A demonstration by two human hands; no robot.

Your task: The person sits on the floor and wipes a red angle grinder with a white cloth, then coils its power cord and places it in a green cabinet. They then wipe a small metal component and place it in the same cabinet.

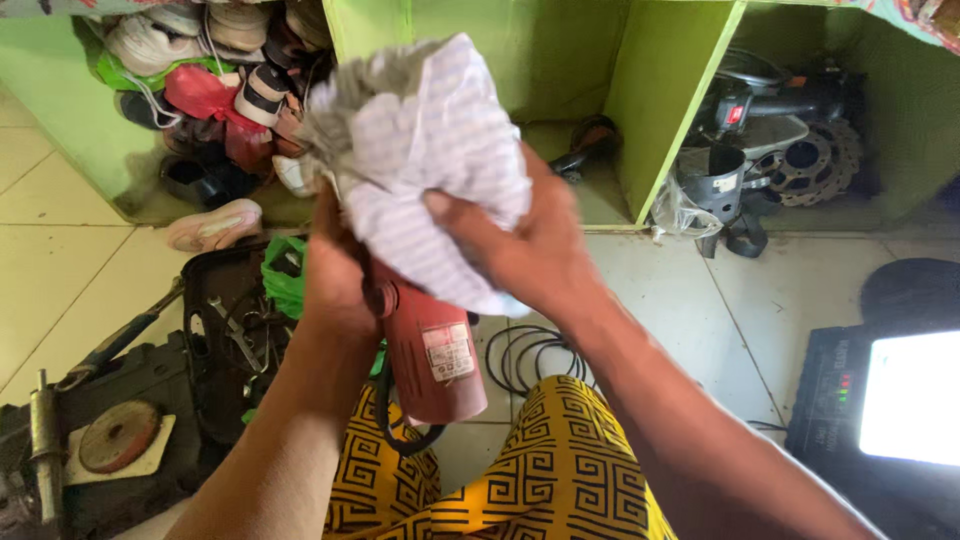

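Under R hand [520,245]: cloth [430,160], grinder [435,360]

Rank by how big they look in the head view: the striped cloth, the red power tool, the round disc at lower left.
1. striped cloth, bunched in both hands close to the camera, so its lead may be partly nearness.
2. red power tool, partly hidden by the cloth.
3. round disc, clearly smallest.

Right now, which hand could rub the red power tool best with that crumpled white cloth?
Probably the right hand: it presses the crumpled white cloth over the tool's front. The left hand grips the red power tool.
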